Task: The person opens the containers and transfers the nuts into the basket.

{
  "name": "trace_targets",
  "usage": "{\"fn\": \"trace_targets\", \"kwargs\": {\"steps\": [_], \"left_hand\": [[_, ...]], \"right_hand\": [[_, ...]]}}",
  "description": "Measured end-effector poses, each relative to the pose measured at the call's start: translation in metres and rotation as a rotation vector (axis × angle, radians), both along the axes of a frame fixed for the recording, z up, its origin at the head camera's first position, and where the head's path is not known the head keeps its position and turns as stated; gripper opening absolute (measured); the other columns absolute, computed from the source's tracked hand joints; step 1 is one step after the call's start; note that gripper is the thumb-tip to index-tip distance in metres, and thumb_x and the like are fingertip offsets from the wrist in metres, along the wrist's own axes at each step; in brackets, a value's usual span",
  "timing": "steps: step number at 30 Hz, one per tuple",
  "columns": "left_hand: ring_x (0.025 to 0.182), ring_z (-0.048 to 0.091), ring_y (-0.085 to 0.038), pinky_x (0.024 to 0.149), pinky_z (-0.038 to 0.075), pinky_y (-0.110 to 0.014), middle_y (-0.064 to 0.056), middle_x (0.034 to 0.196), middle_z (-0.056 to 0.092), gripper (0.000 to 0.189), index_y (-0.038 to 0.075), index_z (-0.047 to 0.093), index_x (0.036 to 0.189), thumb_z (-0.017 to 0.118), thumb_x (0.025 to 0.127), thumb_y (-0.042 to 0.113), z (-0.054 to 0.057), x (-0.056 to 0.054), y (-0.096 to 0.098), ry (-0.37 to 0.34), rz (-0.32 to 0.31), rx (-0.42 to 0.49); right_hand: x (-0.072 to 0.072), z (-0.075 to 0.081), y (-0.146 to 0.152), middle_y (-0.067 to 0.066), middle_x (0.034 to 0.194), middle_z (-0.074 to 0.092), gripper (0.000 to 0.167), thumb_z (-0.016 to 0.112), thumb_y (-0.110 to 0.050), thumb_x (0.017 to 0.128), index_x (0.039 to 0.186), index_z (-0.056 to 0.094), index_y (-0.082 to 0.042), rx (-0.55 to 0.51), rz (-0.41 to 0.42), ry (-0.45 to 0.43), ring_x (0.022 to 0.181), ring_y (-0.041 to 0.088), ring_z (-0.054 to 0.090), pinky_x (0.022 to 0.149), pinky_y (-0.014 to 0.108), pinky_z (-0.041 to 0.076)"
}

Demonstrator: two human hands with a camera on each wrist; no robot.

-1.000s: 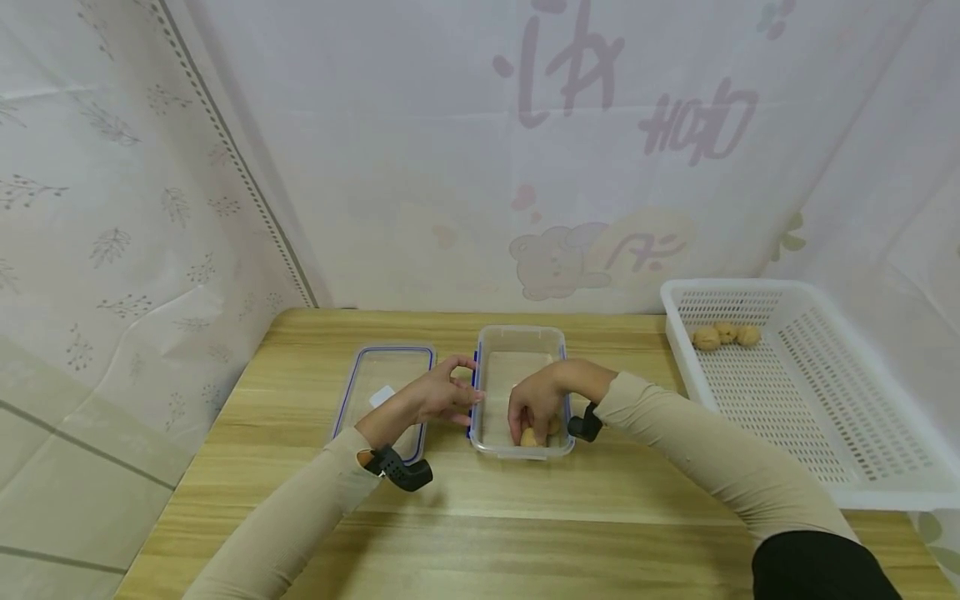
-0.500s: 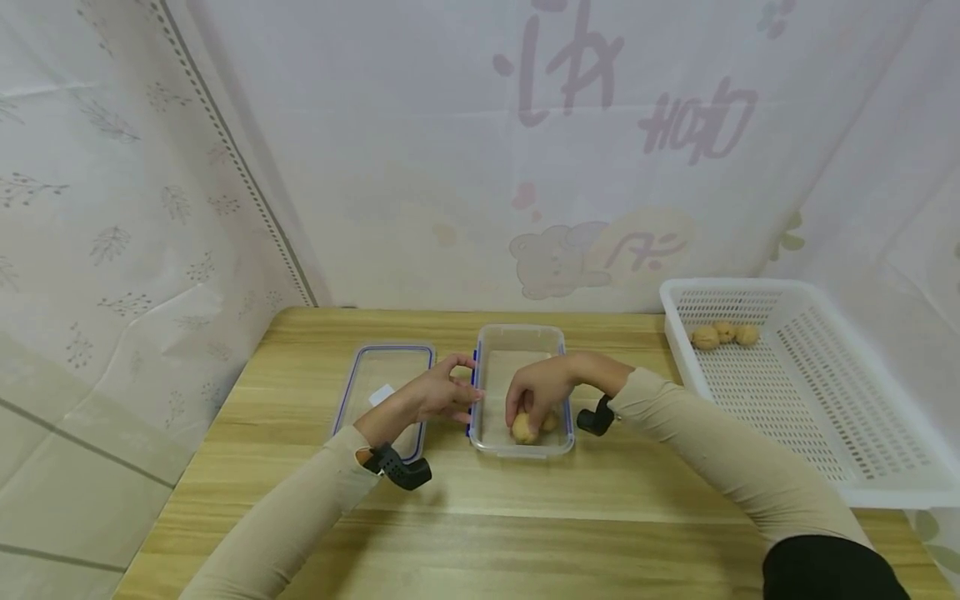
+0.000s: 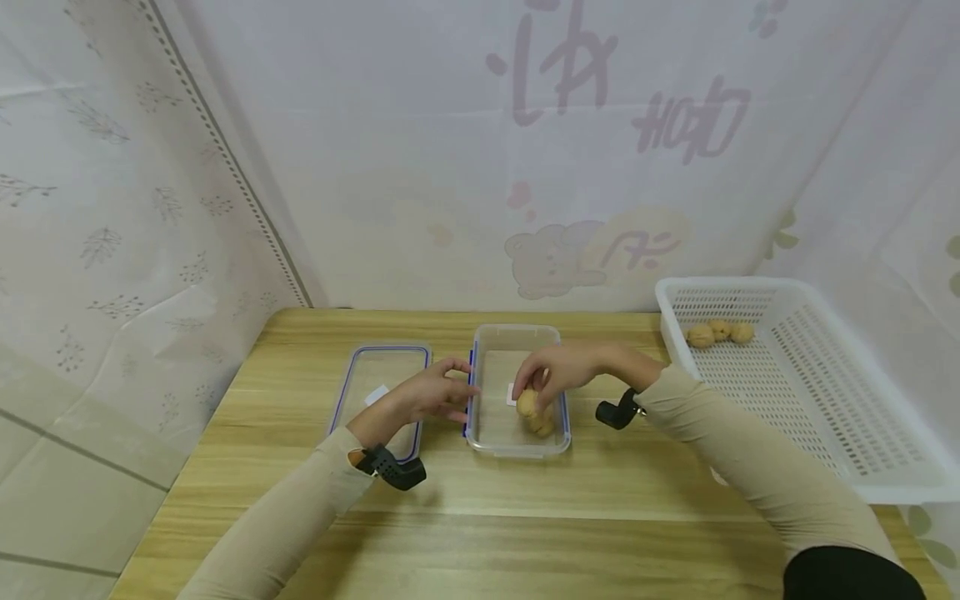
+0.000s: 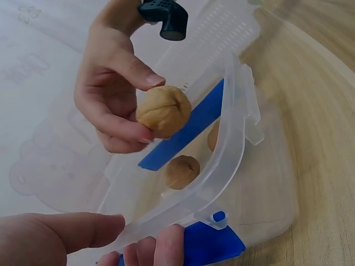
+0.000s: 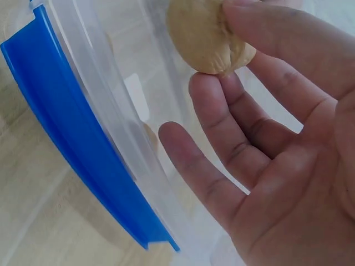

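Evidently the right hand carried the load: I saw its thumb and fingers pinching a walnut over the right half of the clear box, which stood mid-table, nearer the back edge. That tip grip seemed to me a sensible one for something round and ridged, as it left the palm off the shell. How high the walnut sat relative to the rim I could not judge. The left wrist view gave me two loose walnuts in the box below it.

The left hand held nothing that I could make out; its fingers were loosely spread, the tips at the blue latch on the box's left side, probably to keep so light a box from sliding. The lid lay flat toward the table's left edge, just beside the box, leaving the mouth uncovered. The white basket took up the back right corner and seemed to overhang the right edge of the table, within the right arm's reach, I'd judge; three walnuts were bunched at its far left corner.

As for pose, both forearms slanted inward from the table's front, the left from its left corner, the right from its right corner, with the right wrist bent so the fingers pointed down.
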State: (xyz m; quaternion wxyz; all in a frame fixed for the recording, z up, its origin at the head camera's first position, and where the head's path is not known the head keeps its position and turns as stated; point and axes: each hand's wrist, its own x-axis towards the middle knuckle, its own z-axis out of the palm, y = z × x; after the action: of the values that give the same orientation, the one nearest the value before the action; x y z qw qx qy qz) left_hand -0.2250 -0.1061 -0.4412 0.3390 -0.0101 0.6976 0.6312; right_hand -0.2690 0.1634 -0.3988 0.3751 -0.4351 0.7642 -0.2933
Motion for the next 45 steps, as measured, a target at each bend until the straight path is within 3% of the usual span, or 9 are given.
{"fn": "trace_targets", "kwargs": {"steps": [9, 21, 26, 33, 39, 45], "left_hand": [[0.083, 0.059, -0.016, 0.071, 0.065, -0.029, -0.009, 0.098, 0.056, 0.052, -0.001, 0.034, 0.147, 0.056, 0.099, -0.001, -0.001, 0.000, -0.003, -0.013, 0.006, 0.025], [0.084, 0.058, -0.017, 0.075, 0.065, -0.032, -0.008, 0.097, 0.055, 0.043, -0.001, 0.041, 0.137, 0.057, 0.098, -0.001, -0.008, -0.004, -0.005, -0.023, 0.011, 0.032], [0.082, 0.059, -0.016, 0.075, 0.065, -0.032, -0.006, 0.091, 0.057, 0.030, -0.004, 0.047, 0.126, 0.056, 0.098, -0.001, -0.010, -0.006, -0.006, -0.033, -0.001, 0.046], [0.080, 0.061, -0.015, 0.076, 0.065, -0.032, -0.005, 0.088, 0.060, 0.025, -0.007, 0.048, 0.123, 0.054, 0.100, -0.002, -0.009, -0.006, -0.004, -0.039, -0.009, 0.067], [0.079, 0.062, -0.013, 0.078, 0.065, -0.033, -0.004, 0.086, 0.061, 0.019, -0.008, 0.051, 0.119, 0.052, 0.101, -0.001, -0.010, -0.006, -0.006, -0.040, -0.021, 0.076], [0.079, 0.061, -0.013, 0.079, 0.065, -0.033, -0.004, 0.085, 0.061, 0.026, -0.012, 0.049, 0.124, 0.052, 0.101, -0.002, -0.011, -0.006, -0.007, -0.055, -0.021, 0.094]], "right_hand": [[-0.002, 0.017, 0.031, 0.006, 0.120, 0.067, 0.035, 0.076, -0.011, 0.093, 0.125, 0.068, 0.001, -0.119, -0.088, 0.020, 0.103, 0.019, 0.062, 0.097, 0.039, 0.057], [0.000, 0.045, 0.082, 0.012, 0.129, 0.063, 0.038, 0.075, -0.010, 0.094, 0.130, 0.065, -0.002, -0.208, -0.302, 0.050, 0.114, 0.025, 0.060, 0.093, 0.034, 0.060], [-0.001, 0.048, 0.108, 0.012, 0.130, 0.064, 0.038, 0.074, -0.009, 0.094, 0.130, 0.065, -0.002, -0.239, -0.373, 0.104, 0.116, 0.022, 0.061, 0.092, 0.032, 0.060], [0.001, 0.050, 0.148, 0.007, 0.124, 0.068, 0.040, 0.074, -0.010, 0.095, 0.132, 0.064, -0.002, -0.240, -0.561, 0.150, 0.108, 0.013, 0.064, 0.088, 0.023, 0.057], [0.004, 0.044, 0.182, 0.003, 0.120, 0.068, 0.041, 0.070, -0.011, 0.098, 0.136, 0.060, 0.000, -0.254, -0.717, 0.132, 0.107, 0.014, 0.063, 0.087, 0.021, 0.055], [0.006, 0.032, 0.211, -0.001, 0.116, 0.068, 0.044, 0.068, -0.012, 0.099, 0.139, 0.056, 0.002, -0.223, -0.835, 0.134, 0.101, 0.010, 0.065, 0.080, 0.023, 0.057]]}}
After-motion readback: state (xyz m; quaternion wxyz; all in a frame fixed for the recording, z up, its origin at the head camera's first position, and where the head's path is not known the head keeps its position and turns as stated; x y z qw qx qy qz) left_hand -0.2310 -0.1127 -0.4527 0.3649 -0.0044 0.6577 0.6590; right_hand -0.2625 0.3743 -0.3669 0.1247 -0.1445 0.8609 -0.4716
